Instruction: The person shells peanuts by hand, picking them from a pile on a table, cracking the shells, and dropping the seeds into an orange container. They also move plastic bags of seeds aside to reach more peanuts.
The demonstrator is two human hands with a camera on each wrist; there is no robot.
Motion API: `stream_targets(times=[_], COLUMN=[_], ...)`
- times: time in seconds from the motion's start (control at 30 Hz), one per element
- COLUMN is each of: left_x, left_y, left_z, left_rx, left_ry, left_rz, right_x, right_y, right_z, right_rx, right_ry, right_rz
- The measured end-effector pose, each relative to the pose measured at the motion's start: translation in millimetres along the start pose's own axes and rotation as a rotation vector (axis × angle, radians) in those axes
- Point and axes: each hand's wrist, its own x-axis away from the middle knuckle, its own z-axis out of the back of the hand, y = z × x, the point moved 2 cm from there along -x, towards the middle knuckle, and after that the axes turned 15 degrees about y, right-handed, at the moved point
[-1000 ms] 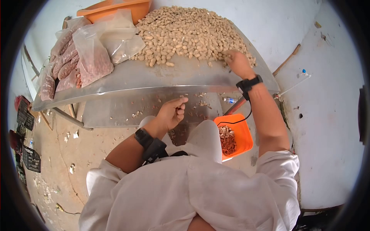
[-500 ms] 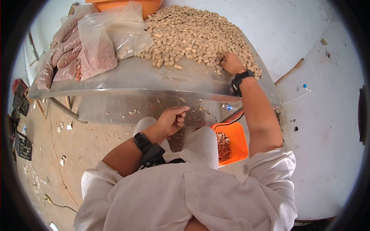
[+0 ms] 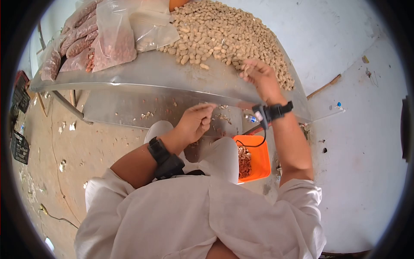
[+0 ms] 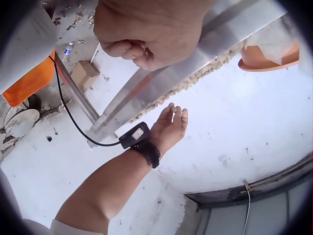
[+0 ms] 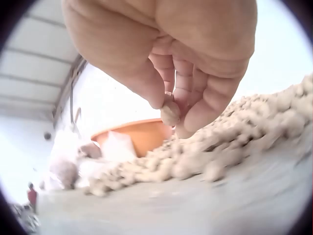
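Note:
My right hand point(image 3: 262, 80) is raised just off the near edge of a large heap of unshelled peanuts point(image 3: 224, 32). Between its thumb and fingertips it pinches one peanut point(image 5: 170, 112), seen closely in the right wrist view. My left hand point(image 3: 196, 123) hangs in front of the metal table point(image 3: 164, 73), above my lap, with its fingers curled in and the thumb against the index finger. In the left wrist view the left hand point(image 4: 149, 32) shows mostly its back; nothing held shows, and the inside of the palm is hidden.
Clear bags of pink peanut kernels point(image 3: 114, 43) lie on the table's left. An orange bin point(image 3: 258, 162) with reddish shells or skins stands by my right knee. An orange basin point(image 5: 142, 134) sits behind the bags. Shell bits litter a lower shelf point(image 3: 129, 108). A wall rises right.
My right hand was down at the heap's edge and has lifted back from it with a peanut. My left hand has risen slightly, still curled. The head view has shifted.

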Motion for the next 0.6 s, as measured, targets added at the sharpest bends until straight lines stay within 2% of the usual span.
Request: stream_targets(times=[0.1, 0.2, 0.3, 0.5, 0.6], left_x=[11, 21, 24, 20, 14], left_y=[16, 20, 18, 7, 4], left_z=[-14, -24, -28, -25, -21], left_rx=[0.025, -0.036, -0.121, -0.168, -0.249], left_ry=[-0.059, -0.106, -0.112, -0.04, -0.061], left_rz=[-0.111, -0.148, -0.192, -0.247, -0.276], right_x=[62, 83, 94, 112, 123], right_y=[0, 26, 45, 49, 51], right_z=[-30, -37, -39, -42, -41], right_rx=[-0.152, -0.203, -0.206, -0.042, -0.012], right_ry=[-0.004, -0.114, -0.053, 0.004, 0.009], right_rz=[-0.034, 0.012, 0.005, 0.125, 0.049])
